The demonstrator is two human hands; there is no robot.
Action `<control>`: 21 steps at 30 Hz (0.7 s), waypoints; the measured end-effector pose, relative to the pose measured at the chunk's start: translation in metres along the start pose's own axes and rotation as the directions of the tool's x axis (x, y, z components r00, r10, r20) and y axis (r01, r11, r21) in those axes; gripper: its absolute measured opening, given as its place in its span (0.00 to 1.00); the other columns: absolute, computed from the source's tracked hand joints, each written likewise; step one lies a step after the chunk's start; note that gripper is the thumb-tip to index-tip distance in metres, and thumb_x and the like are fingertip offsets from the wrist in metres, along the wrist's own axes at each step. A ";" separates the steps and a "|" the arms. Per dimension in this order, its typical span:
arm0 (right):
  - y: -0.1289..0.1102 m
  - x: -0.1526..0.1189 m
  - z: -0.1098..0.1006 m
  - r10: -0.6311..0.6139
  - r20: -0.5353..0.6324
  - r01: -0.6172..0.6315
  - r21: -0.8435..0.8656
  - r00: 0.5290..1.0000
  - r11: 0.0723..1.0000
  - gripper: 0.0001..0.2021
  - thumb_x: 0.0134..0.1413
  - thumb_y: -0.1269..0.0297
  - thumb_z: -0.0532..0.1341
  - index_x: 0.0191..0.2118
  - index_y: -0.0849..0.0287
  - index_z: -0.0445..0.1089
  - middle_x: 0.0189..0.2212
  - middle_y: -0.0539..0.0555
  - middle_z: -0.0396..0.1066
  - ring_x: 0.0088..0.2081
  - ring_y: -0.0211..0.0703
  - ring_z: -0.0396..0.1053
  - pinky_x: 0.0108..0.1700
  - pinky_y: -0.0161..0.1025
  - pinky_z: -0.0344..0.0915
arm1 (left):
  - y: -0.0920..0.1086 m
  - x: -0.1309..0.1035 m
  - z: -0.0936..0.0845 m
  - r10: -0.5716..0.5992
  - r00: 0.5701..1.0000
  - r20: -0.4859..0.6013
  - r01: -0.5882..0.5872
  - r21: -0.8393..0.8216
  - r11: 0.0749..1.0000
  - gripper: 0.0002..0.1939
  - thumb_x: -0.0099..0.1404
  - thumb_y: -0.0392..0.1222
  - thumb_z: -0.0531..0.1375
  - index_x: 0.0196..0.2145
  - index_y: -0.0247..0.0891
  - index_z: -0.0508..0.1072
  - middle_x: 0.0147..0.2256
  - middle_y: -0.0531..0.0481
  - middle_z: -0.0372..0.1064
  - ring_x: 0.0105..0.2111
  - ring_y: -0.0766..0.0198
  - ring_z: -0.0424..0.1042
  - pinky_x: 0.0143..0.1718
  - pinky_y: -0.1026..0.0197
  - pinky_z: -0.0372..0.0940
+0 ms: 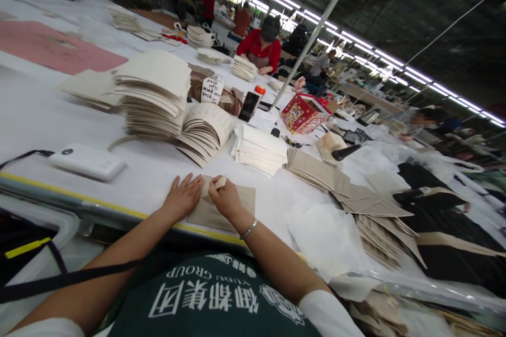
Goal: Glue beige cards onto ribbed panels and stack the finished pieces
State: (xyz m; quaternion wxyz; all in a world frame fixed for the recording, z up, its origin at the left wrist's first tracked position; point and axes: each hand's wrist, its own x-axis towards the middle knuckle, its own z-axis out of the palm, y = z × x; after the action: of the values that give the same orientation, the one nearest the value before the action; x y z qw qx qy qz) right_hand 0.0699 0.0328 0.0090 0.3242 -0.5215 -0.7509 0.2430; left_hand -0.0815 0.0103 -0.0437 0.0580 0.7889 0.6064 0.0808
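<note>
A flat beige panel (247, 204) lies at the table's front edge, directly before me. My left hand (184, 197) rests on its left side with the fingers stretched out. My right hand (227, 199) is closed around a small cream-coloured piece (220, 182) and sits over the panel; the exact kind of piece cannot be made out. Behind my hands stand a tall stack of beige panels (152, 97) and a lower fanned pile (207, 129). To their right is a pile of white sheets (260, 148), with more beige pieces (316, 171) spread beyond it.
A white box-shaped device (87, 161) with a cable lies at left. Farther back are a handwritten card (212, 90), a phone (249, 107) and a red patterned box (303, 114). A metal pole (316, 31) rises there. A person in red (259, 47) works across the table.
</note>
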 end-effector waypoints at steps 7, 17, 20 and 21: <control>0.045 -0.025 -0.077 0.100 -0.224 -0.110 -0.031 0.969 0.994 0.08 0.49 0.67 0.54 0.33 0.59 0.69 0.33 0.53 0.70 0.37 0.41 0.67 0.43 0.37 0.62 | 0.004 0.001 -0.019 -0.048 0.998 0.036 0.045 0.091 0.995 0.24 0.64 0.37 0.44 0.58 0.40 0.60 0.60 0.46 0.52 0.60 0.49 0.48 0.56 0.38 0.41; 0.088 -0.077 -0.131 0.255 -0.081 -0.261 -0.070 0.964 0.963 0.10 0.52 0.64 0.54 0.31 0.57 0.73 0.31 0.51 0.73 0.36 0.39 0.69 0.41 0.34 0.63 | 0.165 0.028 0.013 0.278 0.952 0.130 -0.276 -0.038 0.961 0.30 0.63 0.53 0.48 0.57 0.33 0.59 0.60 0.37 0.52 0.60 0.49 0.50 0.58 0.41 0.41; 0.087 -0.088 -0.148 0.319 -0.029 -0.320 -0.055 0.947 0.946 0.11 0.53 0.64 0.54 0.30 0.58 0.73 0.27 0.50 0.73 0.30 0.37 0.70 0.34 0.32 0.63 | 0.152 0.032 0.013 0.423 0.884 0.201 -0.418 -0.067 0.906 0.28 0.61 0.44 0.50 0.57 0.32 0.59 0.60 0.37 0.50 0.61 0.52 0.48 0.59 0.44 0.40; 0.087 -0.093 -0.155 0.337 0.006 -0.336 -0.062 0.941 0.940 0.11 0.53 0.64 0.53 0.29 0.58 0.72 0.25 0.50 0.72 0.28 0.37 0.69 0.31 0.31 0.63 | 0.140 0.031 0.007 0.503 0.830 0.241 -0.495 -0.098 0.863 0.28 0.59 0.41 0.51 0.57 0.33 0.59 0.60 0.39 0.52 0.60 0.53 0.49 0.59 0.46 0.41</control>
State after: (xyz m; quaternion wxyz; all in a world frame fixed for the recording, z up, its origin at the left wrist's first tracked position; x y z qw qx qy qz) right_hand 0.2623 -0.0207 0.0303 0.2558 -0.6497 -0.6603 0.2765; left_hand 0.0605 0.0045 -0.0225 0.1257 0.9223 0.3654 -0.0008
